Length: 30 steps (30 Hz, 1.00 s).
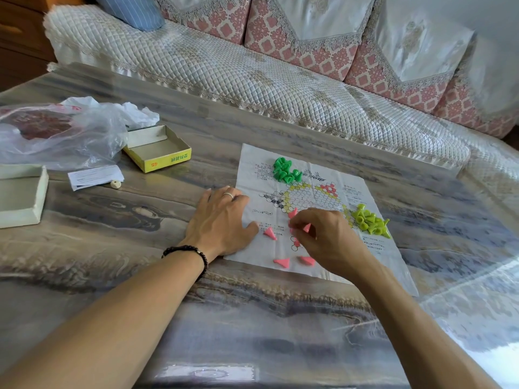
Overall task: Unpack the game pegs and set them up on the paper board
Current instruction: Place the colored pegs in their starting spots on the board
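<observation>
Flat on the marbled surface (252, 318) lies the paper board (317, 265), creased, its hexagon grid printed near the middle; the left hand (222, 223) rests on the board's left edge with fingers straight and spread, palm down, gripping nothing; a ring sits on one finger and a dark bead bracelet (188, 252) circles the wrist. Just right of it, the right hand (325, 237) hovers over the near part of the grid with fingers curled, pinching pink pegs (307, 228), one poking out between the fingertips; another pink tip shows just beyond the knuckles. Three loose pink pegs (281, 262) lie on their sides on the near part of the board; a cluster of dark green pegs (286, 170) sits at the far left corner of the board; a heap of lime green pegs (369, 220) sits at its right side. To the far left stand an open yellow box (160, 153), a crumpled plastic bag (61, 133), a folded leaflet (94, 176) with a small bead (116, 184) beside it, and a white box lid (22, 195); a quilted sofa (224, 66) runs along the far side.
</observation>
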Each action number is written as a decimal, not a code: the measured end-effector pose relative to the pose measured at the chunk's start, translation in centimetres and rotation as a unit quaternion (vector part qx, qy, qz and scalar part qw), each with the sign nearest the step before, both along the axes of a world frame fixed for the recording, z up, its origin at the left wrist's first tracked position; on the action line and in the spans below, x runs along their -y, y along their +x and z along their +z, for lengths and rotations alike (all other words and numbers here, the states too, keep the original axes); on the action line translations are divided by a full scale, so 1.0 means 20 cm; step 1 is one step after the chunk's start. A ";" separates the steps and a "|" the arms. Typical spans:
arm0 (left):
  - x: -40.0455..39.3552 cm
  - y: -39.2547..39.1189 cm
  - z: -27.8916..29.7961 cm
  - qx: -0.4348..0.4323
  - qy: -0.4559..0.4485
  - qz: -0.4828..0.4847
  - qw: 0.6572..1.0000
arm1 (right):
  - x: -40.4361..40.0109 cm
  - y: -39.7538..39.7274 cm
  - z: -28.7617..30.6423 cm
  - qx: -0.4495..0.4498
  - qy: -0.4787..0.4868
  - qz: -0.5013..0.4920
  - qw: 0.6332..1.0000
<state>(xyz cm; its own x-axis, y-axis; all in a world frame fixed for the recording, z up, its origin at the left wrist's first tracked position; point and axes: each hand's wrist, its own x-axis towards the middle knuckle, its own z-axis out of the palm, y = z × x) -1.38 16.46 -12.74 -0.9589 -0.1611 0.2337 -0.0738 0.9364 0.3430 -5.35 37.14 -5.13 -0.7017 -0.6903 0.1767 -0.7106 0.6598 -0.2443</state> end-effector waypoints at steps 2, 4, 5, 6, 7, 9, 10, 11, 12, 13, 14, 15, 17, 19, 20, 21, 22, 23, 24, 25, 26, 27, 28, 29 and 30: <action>0.00 0.00 0.00 0.000 0.000 -0.001 1.000 | -0.03 0.00 0.02 0.012 -0.016 -0.015 1.000; 0.00 0.00 0.00 0.001 0.001 -0.001 1.000 | -0.06 -0.01 0.04 0.009 -0.031 -0.030 0.999; 0.00 0.00 0.00 0.001 0.001 0.000 1.000 | -0.08 -0.01 0.04 0.003 -0.037 -0.039 0.999; 0.00 0.00 0.00 0.000 0.001 0.000 1.000 | -0.09 -0.02 0.04 -0.001 -0.042 -0.052 0.998; 0.00 0.00 0.00 0.000 0.001 0.000 1.000 | -0.10 -0.02 0.05 -0.001 -0.047 -0.066 0.997; 0.00 0.00 0.00 -0.001 0.003 -0.001 1.000 | -0.13 -0.03 0.04 0.004 -0.050 -0.088 0.995; 0.00 0.00 0.00 -0.002 0.003 -0.001 1.000 | -0.14 -0.02 0.04 0.005 -0.044 -0.093 0.995; 0.00 0.00 0.00 -0.002 0.003 -0.001 1.000 | -0.15 -0.02 0.03 0.004 -0.033 -0.093 0.995; 0.00 0.00 0.00 -0.001 0.004 -0.001 1.000 | -0.15 -0.02 0.02 0.000 -0.021 -0.092 0.996; 0.00 0.00 0.00 -0.001 0.005 -0.002 1.000 | -0.15 -0.02 0.00 -0.004 -0.010 -0.091 0.996; 0.00 0.00 0.00 -0.001 0.005 -0.003 1.000 | -0.16 -0.03 -0.01 -0.007 0.001 -0.091 0.996; 0.00 0.00 0.00 -0.001 0.004 -0.002 1.000 | -0.16 -0.03 -0.03 -0.012 0.009 -0.092 0.996; 0.00 0.00 0.00 -0.001 0.001 -0.002 1.000 | -0.16 -0.04 -0.05 -0.020 0.018 -0.091 0.996; 0.00 0.00 0.00 0.000 0.000 -0.002 1.000 | -0.15 -0.04 -0.06 -0.027 0.024 -0.086 0.996; 0.00 0.00 0.00 0.001 -0.001 -0.002 1.000 | -0.15 -0.04 -0.07 -0.029 0.024 -0.084 0.996; 0.00 0.00 0.00 0.001 -0.002 -0.002 1.000 | -0.15 -0.05 -0.07 -0.031 0.025 -0.085 0.996; 0.00 0.00 0.00 0.001 -0.003 -0.002 1.000 | -0.15 -0.05 -0.08 -0.033 0.024 -0.087 0.995; 0.00 0.00 -0.01 0.001 -0.005 -0.002 1.000 | -0.15 -0.05 -0.08 -0.034 0.021 -0.089 0.995; 0.00 0.00 -0.01 0.001 -0.006 -0.002 1.000 | -0.15 -0.05 -0.09 -0.035 0.019 -0.090 0.995; 0.00 0.00 -0.01 0.000 -0.008 -0.001 1.000 | -0.15 -0.05 -0.09 -0.036 0.017 -0.090 0.995; 0.00 0.00 -0.01 0.000 -0.009 -0.001 1.000 | -0.15 -0.05 -0.09 -0.038 0.016 -0.089 0.995; 0.00 -0.01 -0.01 -0.001 -0.009 -0.001 1.000 | -0.15 -0.05 -0.09 -0.041 0.015 -0.088 0.995; 0.00 0.00 -0.01 -0.002 -0.009 -0.001 1.000 | -0.15 -0.05 -0.10 -0.044 0.014 -0.086 0.995; 0.00 -0.01 -0.01 -0.003 -0.008 -0.002 1.000 | -0.15 -0.05 -0.10 -0.046 0.013 -0.085 0.995; 0.00 -0.01 -0.01 -0.003 -0.008 -0.002 1.000 | -0.15 -0.05 -0.10 -0.048 0.011 -0.085 0.995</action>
<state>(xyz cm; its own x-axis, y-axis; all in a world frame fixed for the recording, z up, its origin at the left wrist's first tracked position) -1.51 16.39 -12.96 -0.9583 -0.1526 0.2417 -0.0671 0.9420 0.3288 -6.43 40.06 -7.10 -0.7894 -0.5675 0.2338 -0.6074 0.7772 -0.1644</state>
